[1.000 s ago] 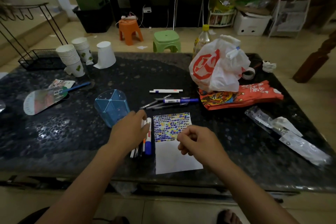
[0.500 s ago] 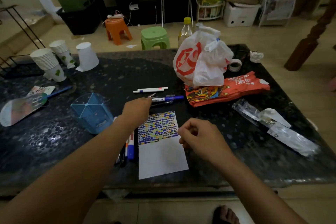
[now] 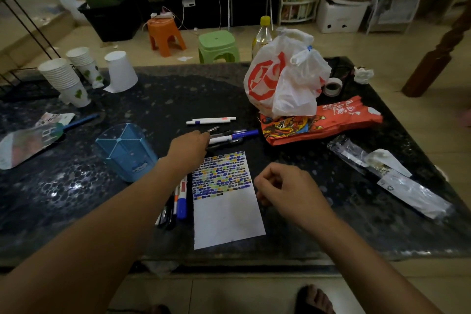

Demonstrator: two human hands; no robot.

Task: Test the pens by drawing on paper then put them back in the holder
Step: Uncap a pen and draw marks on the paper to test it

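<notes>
Fingers of my left hand reach the loose pens at frame centre, grip hidden; right hand curls empty beside the scribbled white paper; translucent blue plastic holder stands left.

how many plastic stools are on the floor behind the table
2: an orange plastic stool on the floor beyond the table's far edge, and a green plastic stool just to its right, nearer the table. Others may be hidden behind furniture.
</notes>
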